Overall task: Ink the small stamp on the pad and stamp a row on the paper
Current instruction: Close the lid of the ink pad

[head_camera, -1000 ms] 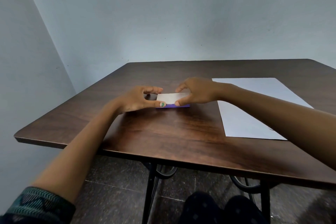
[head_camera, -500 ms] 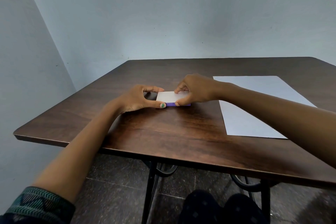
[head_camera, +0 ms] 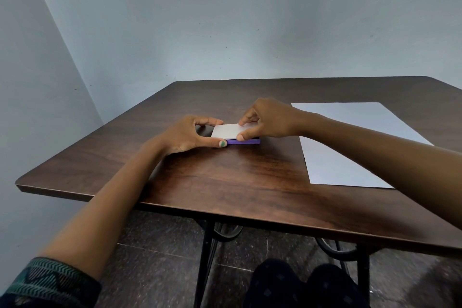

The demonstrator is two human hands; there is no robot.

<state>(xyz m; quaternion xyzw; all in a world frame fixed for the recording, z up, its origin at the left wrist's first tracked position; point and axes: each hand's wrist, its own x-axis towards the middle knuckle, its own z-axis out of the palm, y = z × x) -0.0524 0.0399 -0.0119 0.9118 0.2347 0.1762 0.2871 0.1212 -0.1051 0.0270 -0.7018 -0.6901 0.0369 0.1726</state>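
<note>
Between the two hands, on the brown table point(head_camera: 250, 177), lies the ink pad point(head_camera: 233, 134): a flat case with a purple base and a white lid. The left hand point(head_camera: 186, 136) grips its left end, thumb tip against the near purple edge and fingers point(head_camera: 211, 121) curled over the far corner of the lid. The right hand point(head_camera: 268, 119) pinches the lid from the other end, thumb on the near edge of the white top and fingers on the far edge, with the palm arched over the right part of the case. The lid's near edge seems to sit slightly above the purple base, though whether it is truly lifted is hard to tell. Just right of the right hand's wrist, a blank sheet of paper point(head_camera: 350, 142) lies flat on the table, apart from the pad. No stamp can be made out near either hand. A patterned green sleeve point(head_camera: 50, 282) covers the left upper arm
</note>
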